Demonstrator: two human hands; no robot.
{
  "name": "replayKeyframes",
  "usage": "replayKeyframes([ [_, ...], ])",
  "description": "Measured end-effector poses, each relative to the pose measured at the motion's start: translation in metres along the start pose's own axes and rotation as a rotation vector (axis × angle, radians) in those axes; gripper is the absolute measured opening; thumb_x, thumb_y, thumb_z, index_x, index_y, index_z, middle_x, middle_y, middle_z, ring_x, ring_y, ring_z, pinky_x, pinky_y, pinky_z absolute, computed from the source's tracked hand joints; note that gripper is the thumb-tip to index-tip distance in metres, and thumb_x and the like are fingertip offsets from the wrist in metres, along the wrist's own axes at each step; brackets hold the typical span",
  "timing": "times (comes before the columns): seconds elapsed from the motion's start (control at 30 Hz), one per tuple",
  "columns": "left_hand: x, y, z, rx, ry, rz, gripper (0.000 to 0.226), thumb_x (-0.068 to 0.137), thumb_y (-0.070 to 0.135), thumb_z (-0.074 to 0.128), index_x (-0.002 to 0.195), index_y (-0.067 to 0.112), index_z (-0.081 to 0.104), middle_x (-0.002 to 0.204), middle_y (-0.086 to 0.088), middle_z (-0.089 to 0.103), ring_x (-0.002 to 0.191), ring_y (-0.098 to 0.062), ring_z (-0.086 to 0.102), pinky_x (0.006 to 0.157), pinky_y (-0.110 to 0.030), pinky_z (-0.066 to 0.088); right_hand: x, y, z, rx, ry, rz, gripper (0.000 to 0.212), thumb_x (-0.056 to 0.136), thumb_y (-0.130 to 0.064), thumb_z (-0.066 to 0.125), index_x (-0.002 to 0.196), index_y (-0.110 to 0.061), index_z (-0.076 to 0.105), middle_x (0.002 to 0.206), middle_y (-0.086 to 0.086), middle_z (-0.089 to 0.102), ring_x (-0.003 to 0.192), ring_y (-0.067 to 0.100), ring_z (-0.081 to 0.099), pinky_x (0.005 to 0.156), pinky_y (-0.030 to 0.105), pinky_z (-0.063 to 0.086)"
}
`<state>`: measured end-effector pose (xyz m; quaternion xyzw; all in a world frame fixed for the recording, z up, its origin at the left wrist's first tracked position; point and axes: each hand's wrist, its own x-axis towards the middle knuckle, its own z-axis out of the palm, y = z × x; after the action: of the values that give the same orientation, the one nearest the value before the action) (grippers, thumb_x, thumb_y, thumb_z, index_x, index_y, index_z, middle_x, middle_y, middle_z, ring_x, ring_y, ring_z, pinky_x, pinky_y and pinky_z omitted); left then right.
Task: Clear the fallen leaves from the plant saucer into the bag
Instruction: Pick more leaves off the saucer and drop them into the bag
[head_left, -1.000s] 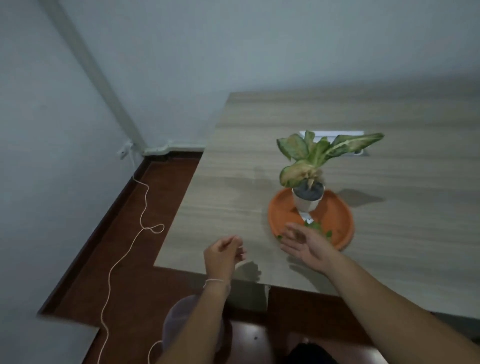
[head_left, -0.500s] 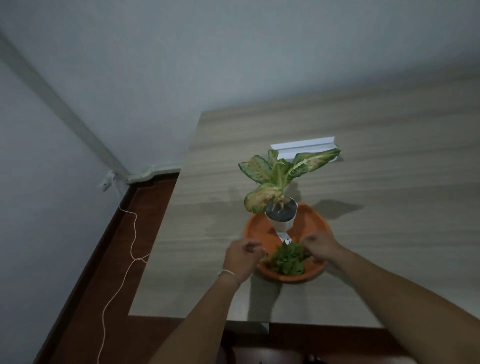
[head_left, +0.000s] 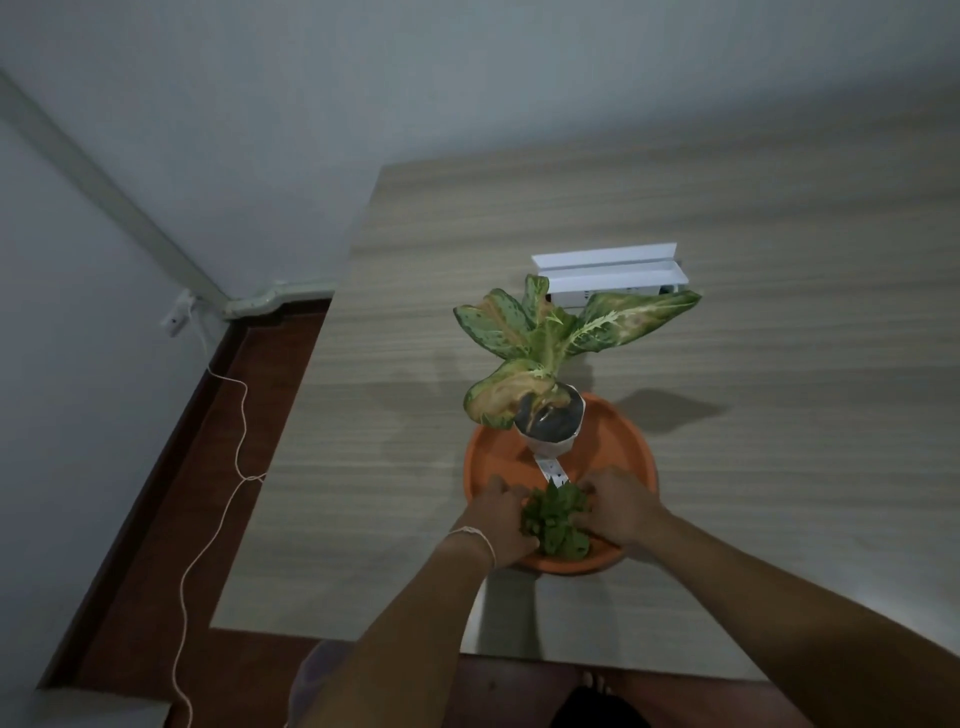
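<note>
An orange plant saucer (head_left: 623, 441) sits on the wooden table (head_left: 779, 415), with a small white pot (head_left: 551, 423) and its variegated plant (head_left: 550, 338) on it. A pile of small green fallen leaves (head_left: 556, 519) lies at the saucer's near edge. My left hand (head_left: 496, 519) presses against the pile from the left and my right hand (head_left: 618, 512) from the right, both cupped around it. A pale, translucent bag (head_left: 311, 686) shows partly on the floor below the table's near edge, behind my left forearm.
A white folded box (head_left: 608, 273) lies on the table behind the plant. A white cord (head_left: 228, 467) trails across the dark red floor from a wall socket (head_left: 176, 317) on the left. The table's left and near edges border the floor.
Both hands have moved from the table's near edge into the saucer and closed in on the leaf pile from either side. The camera has tilted down over the table.
</note>
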<state>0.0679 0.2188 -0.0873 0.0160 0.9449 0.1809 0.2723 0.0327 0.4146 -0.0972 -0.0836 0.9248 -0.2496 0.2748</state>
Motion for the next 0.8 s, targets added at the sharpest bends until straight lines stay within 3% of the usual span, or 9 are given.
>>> replayKeyframes([
  [0.2, -0.005, 0.005, 0.007, 0.004, -0.003, -0.021, 0.058, 0.073, 0.03, 0.072, 0.126, 0.015, 0.052, 0.125, -0.013, 0.045, 0.11, -0.035, 0.055, 0.096, -0.04, 0.048, -0.006, -0.008, -0.002, -0.122, -0.009, -0.1, 0.052, 0.053, -0.061, 0.08, 0.089, -0.026, 0.067, 0.097, -0.003, 0.068, 0.091, 0.017, 0.062, 0.075, 0.031, 0.051],
  [0.37, -0.007, 0.005, 0.009, 0.01, 0.014, -0.028, 0.061, 0.075, 0.031, 0.072, 0.129, 0.013, 0.05, 0.125, -0.013, 0.045, 0.111, -0.035, 0.055, 0.097, -0.04, 0.048, -0.007, -0.008, 0.002, -0.19, 0.02, -0.135, 0.061, 0.056, -0.059, 0.08, 0.105, -0.023, 0.067, 0.109, 0.003, 0.066, 0.101, 0.021, 0.059, 0.082, 0.031, 0.049],
  [0.6, -0.002, 0.005, 0.01, 0.023, 0.005, -0.021, 0.058, 0.073, 0.031, 0.07, 0.125, 0.015, 0.05, 0.124, -0.011, 0.044, 0.109, -0.034, 0.056, 0.095, -0.039, 0.05, -0.012, -0.009, 0.016, -0.276, -0.005, -0.116, 0.051, 0.073, -0.053, 0.067, 0.113, -0.023, 0.059, 0.117, 0.008, 0.058, 0.116, 0.026, 0.049, 0.096, 0.036, 0.043],
  [0.8, 0.012, 0.009, 0.013, 0.087, -0.01, -0.003, 0.062, 0.068, 0.035, 0.073, 0.125, 0.023, 0.05, 0.123, -0.011, 0.046, 0.108, -0.036, 0.055, 0.095, -0.042, 0.05, -0.009, -0.01, 0.014, -0.285, -0.025, -0.09, 0.031, 0.093, -0.025, 0.053, 0.12, -0.013, 0.062, 0.127, 0.014, 0.057, 0.122, 0.029, 0.051, 0.1, 0.034, 0.041],
])
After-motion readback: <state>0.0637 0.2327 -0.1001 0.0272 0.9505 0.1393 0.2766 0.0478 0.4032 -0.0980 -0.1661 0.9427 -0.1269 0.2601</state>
